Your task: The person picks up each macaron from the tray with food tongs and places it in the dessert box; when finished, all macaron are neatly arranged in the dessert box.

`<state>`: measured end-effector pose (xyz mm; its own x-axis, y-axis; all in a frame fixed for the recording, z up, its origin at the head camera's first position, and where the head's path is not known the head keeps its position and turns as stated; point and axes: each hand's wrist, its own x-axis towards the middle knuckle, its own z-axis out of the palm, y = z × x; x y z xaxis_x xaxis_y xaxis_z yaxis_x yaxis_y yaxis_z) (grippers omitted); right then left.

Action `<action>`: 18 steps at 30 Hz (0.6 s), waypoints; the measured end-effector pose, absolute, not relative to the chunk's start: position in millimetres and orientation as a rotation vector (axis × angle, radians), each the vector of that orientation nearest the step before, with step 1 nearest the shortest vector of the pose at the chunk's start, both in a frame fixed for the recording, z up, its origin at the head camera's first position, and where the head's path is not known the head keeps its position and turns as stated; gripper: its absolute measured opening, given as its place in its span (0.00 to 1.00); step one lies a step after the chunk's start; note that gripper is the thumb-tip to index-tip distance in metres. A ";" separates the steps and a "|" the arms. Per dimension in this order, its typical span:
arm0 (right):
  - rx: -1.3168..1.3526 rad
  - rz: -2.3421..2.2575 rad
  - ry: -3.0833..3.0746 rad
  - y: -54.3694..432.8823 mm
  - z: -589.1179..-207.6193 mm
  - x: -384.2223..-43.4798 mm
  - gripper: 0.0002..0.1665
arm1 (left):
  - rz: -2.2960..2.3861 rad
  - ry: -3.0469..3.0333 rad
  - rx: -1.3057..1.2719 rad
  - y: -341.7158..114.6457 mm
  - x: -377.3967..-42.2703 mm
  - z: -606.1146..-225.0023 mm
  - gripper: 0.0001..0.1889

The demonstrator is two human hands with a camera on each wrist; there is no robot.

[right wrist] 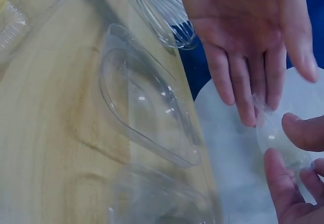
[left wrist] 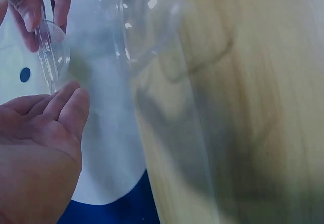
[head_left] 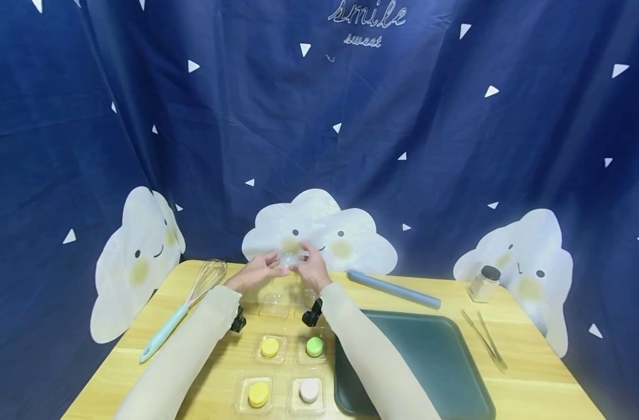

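Near the table's far edge, my right hand (head_left: pixel 313 270) pinches a small clear plastic container piece (left wrist: pixel 61 57) with a rounded bulge, held up off the table. My left hand (right wrist: pixel 248 36) is beside it, palm toward the piece and fingers extended, with the fingertips at its edge; whether they touch is hard to tell. Below the hands, clear plastic container parts (right wrist: pixel 144 100) lie on the table. Nearer to me are a yellow macaron (head_left: pixel 269 347), a green macaron (head_left: pixel 314 346), another yellow macaron (head_left: pixel 258 395) and a pale pink macaron (head_left: pixel 309 391), each in a clear plastic tray.
A whisk (head_left: pixel 173 329) with a light blue handle lies at the left. On the right are a dark green baking tray (head_left: pixel 435 356), a blue-grey rolling pin (head_left: pixel 395 289), metal tongs (head_left: pixel 485 341) and a dark-lidded jar (head_left: pixel 484 284). Behind the wooden table (head_left: pixel 540 379) hangs a blue curtain (head_left: pixel 277 87).
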<state>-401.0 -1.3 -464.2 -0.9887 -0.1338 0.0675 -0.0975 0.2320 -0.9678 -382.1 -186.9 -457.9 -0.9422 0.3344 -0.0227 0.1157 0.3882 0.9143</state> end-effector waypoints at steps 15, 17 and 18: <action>-0.357 -1.704 2.612 10.8 -454.7 -398.5 0.51 | 1.662 2.449 0.421 -181.8 -379.9 -445.4 0.47; -0.361 -1.700 2.618 12.4 -454.0 -396.8 0.51 | 1.665 2.457 0.427 -180.7 -379.1 -443.0 0.45; -0.361 -1.698 2.623 13.4 -453.6 -395.7 0.50 | 1.665 2.461 0.431 -180.3 -377.9 -441.4 0.44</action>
<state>-395.7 13.4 -453.6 -0.9736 -0.1896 0.1270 -0.1935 0.3907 -0.8999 -377.9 -180.3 -441.4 -0.9494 0.3109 0.0444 0.1570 0.3473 0.9245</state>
